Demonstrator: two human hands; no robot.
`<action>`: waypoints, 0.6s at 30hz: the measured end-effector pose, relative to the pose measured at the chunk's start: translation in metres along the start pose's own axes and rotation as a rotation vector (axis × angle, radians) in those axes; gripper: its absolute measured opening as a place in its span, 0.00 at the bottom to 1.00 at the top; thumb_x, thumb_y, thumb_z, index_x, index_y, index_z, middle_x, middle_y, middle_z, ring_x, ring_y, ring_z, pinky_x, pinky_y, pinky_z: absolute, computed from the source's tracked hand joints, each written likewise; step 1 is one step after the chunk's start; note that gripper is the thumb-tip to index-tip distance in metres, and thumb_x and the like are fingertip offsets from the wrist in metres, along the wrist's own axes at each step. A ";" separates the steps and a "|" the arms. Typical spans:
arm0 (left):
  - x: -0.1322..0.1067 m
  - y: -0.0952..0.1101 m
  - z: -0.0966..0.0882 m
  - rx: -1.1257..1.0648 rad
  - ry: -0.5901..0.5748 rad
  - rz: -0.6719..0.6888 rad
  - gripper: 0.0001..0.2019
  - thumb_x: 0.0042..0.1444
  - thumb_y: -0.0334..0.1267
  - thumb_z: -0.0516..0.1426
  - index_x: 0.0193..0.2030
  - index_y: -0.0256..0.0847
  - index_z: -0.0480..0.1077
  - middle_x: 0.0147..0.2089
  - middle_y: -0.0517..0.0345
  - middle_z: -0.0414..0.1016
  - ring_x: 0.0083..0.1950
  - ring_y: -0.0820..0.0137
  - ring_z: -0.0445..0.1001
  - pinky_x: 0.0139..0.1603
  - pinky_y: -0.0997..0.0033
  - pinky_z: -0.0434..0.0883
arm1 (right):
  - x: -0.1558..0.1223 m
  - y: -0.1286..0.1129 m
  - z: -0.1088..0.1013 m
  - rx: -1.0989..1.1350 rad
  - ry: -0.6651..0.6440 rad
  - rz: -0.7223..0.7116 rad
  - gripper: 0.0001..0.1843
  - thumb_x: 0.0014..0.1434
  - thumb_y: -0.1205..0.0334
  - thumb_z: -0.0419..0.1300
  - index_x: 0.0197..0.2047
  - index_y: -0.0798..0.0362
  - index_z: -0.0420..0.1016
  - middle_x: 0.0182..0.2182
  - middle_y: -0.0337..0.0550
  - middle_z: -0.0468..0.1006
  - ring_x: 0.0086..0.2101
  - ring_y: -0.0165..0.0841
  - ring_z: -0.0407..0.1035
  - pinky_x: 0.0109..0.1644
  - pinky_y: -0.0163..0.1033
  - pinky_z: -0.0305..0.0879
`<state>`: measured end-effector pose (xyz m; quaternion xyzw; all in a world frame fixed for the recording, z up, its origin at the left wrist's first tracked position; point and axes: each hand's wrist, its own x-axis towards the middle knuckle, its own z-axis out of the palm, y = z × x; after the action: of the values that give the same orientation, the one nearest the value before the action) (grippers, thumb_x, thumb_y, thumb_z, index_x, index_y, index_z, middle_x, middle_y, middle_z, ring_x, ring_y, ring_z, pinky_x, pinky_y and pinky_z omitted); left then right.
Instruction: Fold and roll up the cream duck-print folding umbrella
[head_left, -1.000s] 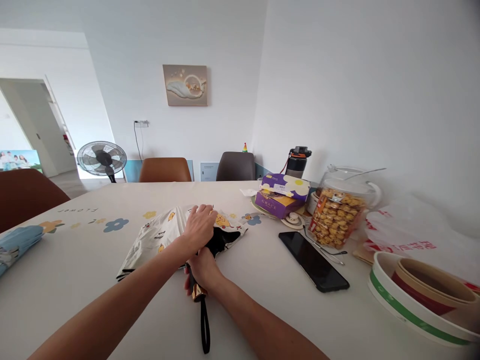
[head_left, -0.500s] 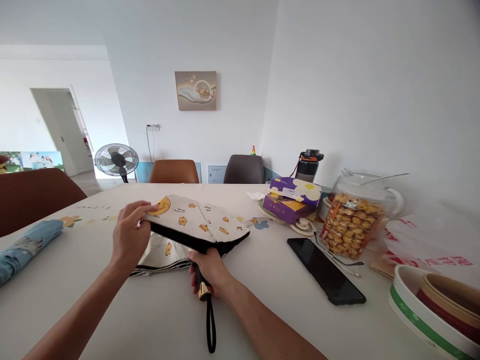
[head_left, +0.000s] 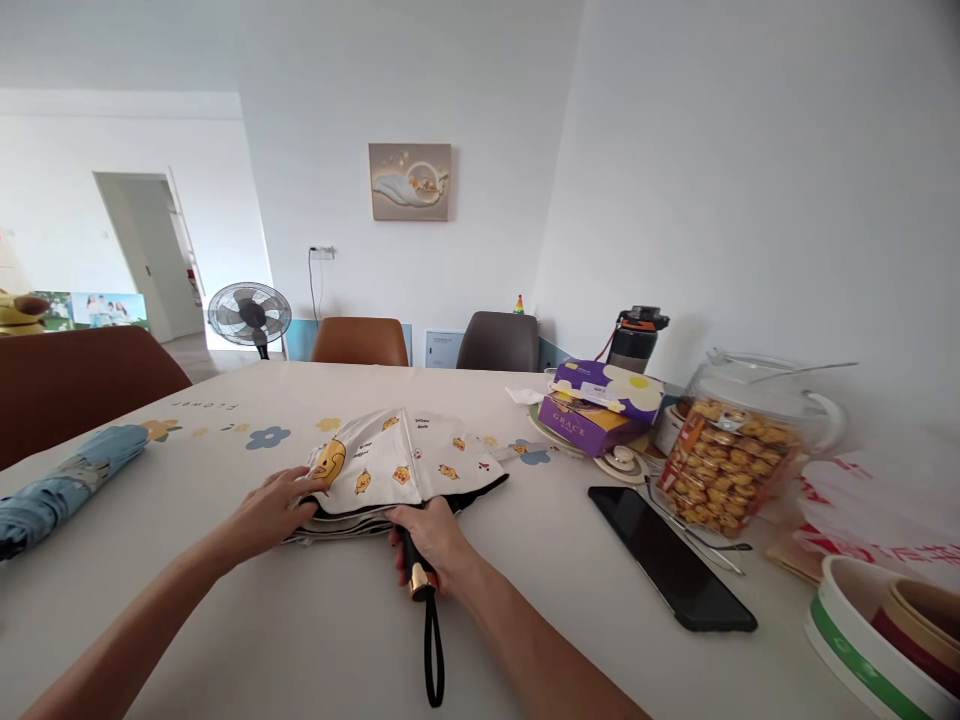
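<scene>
A folding umbrella point(head_left: 409, 455), white with yellow ducks and a black underside, lies partly folded on the table. My right hand point(head_left: 435, 545) is wrapped round its black handle, the thumb resting at the base of the fabric. Below that hand show the handle's gold end point(head_left: 421, 583) and a black wrist strap point(head_left: 433, 650). At the umbrella's left edge, my left hand point(head_left: 274, 510) holds the cloth, with the fingers on top and the thumb by the black rim. Layers of folded cloth stack under the top panel.
A folded blue umbrella point(head_left: 75, 485) lies at the left. To the right are a black phone point(head_left: 671, 555), glasses point(head_left: 697, 535), a snack-filled jug point(head_left: 735, 460), purple boxes point(head_left: 592, 410), a dark bottle point(head_left: 634, 340), a plastic bag point(head_left: 877, 500) and tape rolls point(head_left: 855, 630).
My left hand has brought the raised umbrella panel down onto the layers below. My right hand keeps its grip on the handle. The view has turned slightly left.
</scene>
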<state>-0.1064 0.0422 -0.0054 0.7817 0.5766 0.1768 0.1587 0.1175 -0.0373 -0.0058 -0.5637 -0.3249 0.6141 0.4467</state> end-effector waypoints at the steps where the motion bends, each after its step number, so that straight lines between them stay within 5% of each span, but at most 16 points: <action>1: -0.001 0.005 -0.003 0.031 0.012 0.026 0.20 0.48 0.40 0.52 0.48 0.53 0.76 0.63 0.59 0.65 0.65 0.54 0.60 0.59 0.57 0.64 | 0.001 0.000 0.000 -0.006 0.002 0.004 0.05 0.52 0.67 0.57 0.28 0.55 0.62 0.17 0.35 0.68 0.12 0.28 0.60 0.08 0.34 0.59; 5: 0.003 0.043 -0.008 -0.011 0.074 0.200 0.21 0.55 0.41 0.48 0.54 0.51 0.71 0.66 0.60 0.60 0.66 0.59 0.58 0.62 0.57 0.61 | 0.003 0.002 0.000 -0.018 0.003 -0.001 0.06 0.52 0.67 0.57 0.30 0.54 0.62 0.18 0.35 0.68 0.12 0.28 0.60 0.09 0.34 0.58; 10: 0.025 0.091 0.019 -0.062 0.051 0.498 0.22 0.63 0.48 0.43 0.59 0.51 0.66 0.68 0.60 0.56 0.70 0.62 0.49 0.67 0.54 0.52 | 0.002 0.001 0.000 -0.020 -0.006 -0.037 0.04 0.52 0.66 0.57 0.32 0.55 0.64 0.17 0.35 0.67 0.11 0.29 0.60 0.09 0.34 0.57; 14: 0.040 0.100 0.040 -0.042 -0.037 0.514 0.22 0.65 0.47 0.40 0.51 0.51 0.72 0.68 0.61 0.56 0.71 0.61 0.45 0.67 0.47 0.47 | 0.000 -0.001 0.001 -0.014 0.019 0.004 0.07 0.51 0.67 0.58 0.34 0.56 0.65 0.17 0.35 0.67 0.12 0.29 0.60 0.10 0.34 0.58; 18: 0.044 0.090 0.054 -0.096 0.009 0.477 0.21 0.65 0.45 0.40 0.46 0.47 0.73 0.66 0.58 0.61 0.70 0.62 0.49 0.68 0.47 0.46 | -0.001 -0.005 0.000 0.006 0.023 0.031 0.06 0.51 0.67 0.58 0.33 0.56 0.64 0.17 0.36 0.68 0.12 0.28 0.60 0.09 0.33 0.58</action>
<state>0.0064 0.0560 -0.0080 0.8866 0.3672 0.2399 0.1467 0.1183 -0.0363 -0.0013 -0.5743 -0.3092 0.6153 0.4426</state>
